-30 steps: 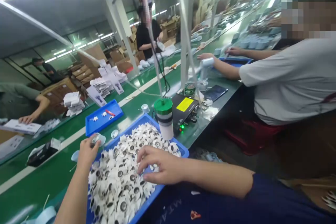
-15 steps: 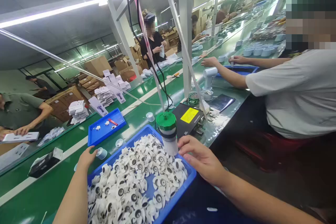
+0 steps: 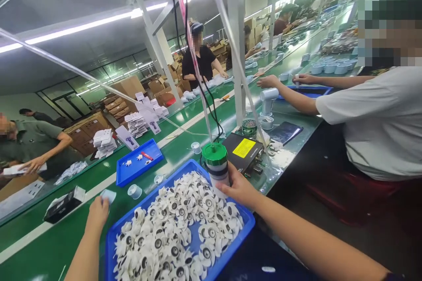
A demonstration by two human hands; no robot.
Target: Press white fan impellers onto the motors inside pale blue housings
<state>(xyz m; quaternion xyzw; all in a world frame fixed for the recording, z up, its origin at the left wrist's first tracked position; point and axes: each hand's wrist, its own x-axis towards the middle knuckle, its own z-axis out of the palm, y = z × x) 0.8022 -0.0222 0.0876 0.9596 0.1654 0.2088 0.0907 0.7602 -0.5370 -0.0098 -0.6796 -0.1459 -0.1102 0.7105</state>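
Note:
A large blue tray [image 3: 246,225] in front of me is heaped with several white fan blades [image 3: 180,224] with dark hubs. My right hand [image 3: 239,189] is wrapped around the lower part of a white container with a green lid [image 3: 215,160], which stands at the tray's far right corner with a tube coming out of its lid. My left hand [image 3: 97,213] is out on the green belt [image 3: 49,246], left of the tray. Its fingertips are closed on a small pale blue piece [image 3: 108,195]. A clear round cap [image 3: 134,191] lies just right of that piece.
A smaller blue tray [image 3: 132,171] with a few small parts sits further out. A black box with a yellow label [image 3: 244,148] lies behind the container. A black carton [image 3: 62,205] lies on the belt's left. A co-worker in a white shirt [image 3: 379,123] sits close on my right, and others work opposite.
My right hand left the heap of blades and took hold of the green-lidded container. My left hand set down the clear cap and moved left onto the pale blue piece. My view rose.

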